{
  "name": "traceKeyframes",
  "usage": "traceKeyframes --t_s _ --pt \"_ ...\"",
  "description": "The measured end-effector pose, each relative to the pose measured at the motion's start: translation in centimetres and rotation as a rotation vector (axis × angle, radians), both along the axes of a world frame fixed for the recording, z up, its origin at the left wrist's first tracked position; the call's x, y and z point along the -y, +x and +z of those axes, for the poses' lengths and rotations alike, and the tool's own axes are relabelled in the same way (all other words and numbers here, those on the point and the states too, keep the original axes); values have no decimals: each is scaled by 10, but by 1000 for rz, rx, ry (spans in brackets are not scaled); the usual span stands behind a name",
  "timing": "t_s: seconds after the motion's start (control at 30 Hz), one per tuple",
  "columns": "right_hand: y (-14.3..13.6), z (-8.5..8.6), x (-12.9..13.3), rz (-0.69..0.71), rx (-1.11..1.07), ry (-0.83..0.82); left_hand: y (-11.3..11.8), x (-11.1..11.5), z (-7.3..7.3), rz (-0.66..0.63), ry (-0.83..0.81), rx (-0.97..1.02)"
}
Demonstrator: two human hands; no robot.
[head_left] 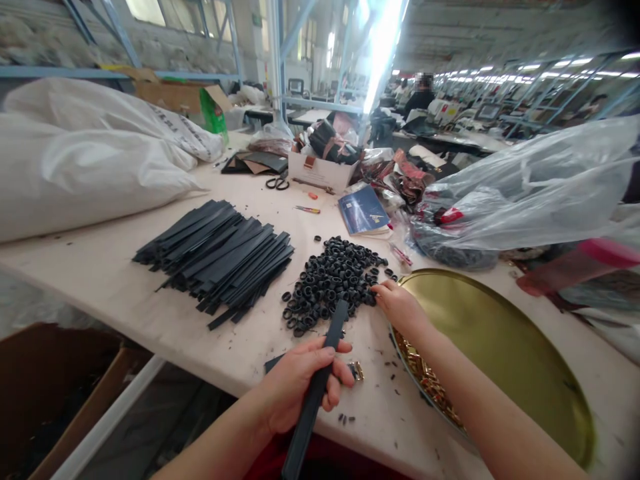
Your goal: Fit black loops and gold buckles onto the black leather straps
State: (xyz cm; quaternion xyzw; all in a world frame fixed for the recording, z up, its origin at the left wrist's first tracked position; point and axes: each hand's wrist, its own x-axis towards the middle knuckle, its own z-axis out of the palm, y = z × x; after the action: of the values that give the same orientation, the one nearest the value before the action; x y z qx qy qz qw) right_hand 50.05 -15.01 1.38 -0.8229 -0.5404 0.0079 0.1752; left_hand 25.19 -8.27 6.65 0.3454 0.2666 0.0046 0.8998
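Note:
A long dark strap (pixel 316 393) lies across the palm of my left hand (pixel 305 380), the thumb pressed on top and the fingers curled beneath. Small gold metal pieces (pixel 357 371) show just beyond those fingers. My right hand (pixel 397 303) reaches to the right edge of a heap of small black loops (pixel 333 277), its fingertips together at the loops; whether one is pinched is too small to tell. Left of the heap lies a thick pile of dark strips (pixel 215 247). A round gold tray (pixel 490 333) sits under my right forearm, with gold metal pieces (pixel 425 377) along its left side.
Behind the heap are a blue booklet (pixel 364 210), black-handled scissors (pixel 277 183), a small cutter (pixel 307 209) and a white box of scraps (pixel 320 172). A big white sack (pixel 90 160) is at left, clear plastic bags (pixel 530 193) at right. A person (pixel 420 97) is far back.

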Motion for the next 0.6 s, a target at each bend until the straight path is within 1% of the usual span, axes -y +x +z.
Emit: traceKeyframes --t_s 0.07,0.13,0.17,0.2,0.23,0.3,0.33,0.37,0.4,0.43,0.5,0.57,0.6 --pt "-4 5 4 -30 -18 43 0 4 0 7 14 -13" --pt "-16 13 11 -70 -33 105 -1 10 0 -5 54 -14" --pt "-25 17 16 -96 -107 147 -2 13 -1 -22 90 -13" --pt "-37 21 21 -118 -248 189 -4 17 -2 -44 138 -16" --pt "-50 24 28 -141 -462 238 -5 21 -3 -70 198 -23" --pt "-78 28 44 -153 -1034 306 -8 28 -6 -119 341 -50" --pt "-91 30 52 -159 -1269 345 -10 32 -8 -140 417 -66" --pt "-103 30 59 -172 -1448 379 -11 35 -9 -163 490 -81" --pt "-112 30 66 -191 -1578 415 -13 37 -11 -192 554 -94" --pt "-119 30 71 -213 -1664 448 -14 39 -12 -230 607 -104" --pt "-127 29 80 -245 -1734 492 -18 40 -12 -321 668 -114" --pt "-131 27 85 -247 -1723 510 -21 41 -11 -384 686 -111" --pt "-132 26 86 -241 -1702 512 -22 41 -10 -393 700 -105"
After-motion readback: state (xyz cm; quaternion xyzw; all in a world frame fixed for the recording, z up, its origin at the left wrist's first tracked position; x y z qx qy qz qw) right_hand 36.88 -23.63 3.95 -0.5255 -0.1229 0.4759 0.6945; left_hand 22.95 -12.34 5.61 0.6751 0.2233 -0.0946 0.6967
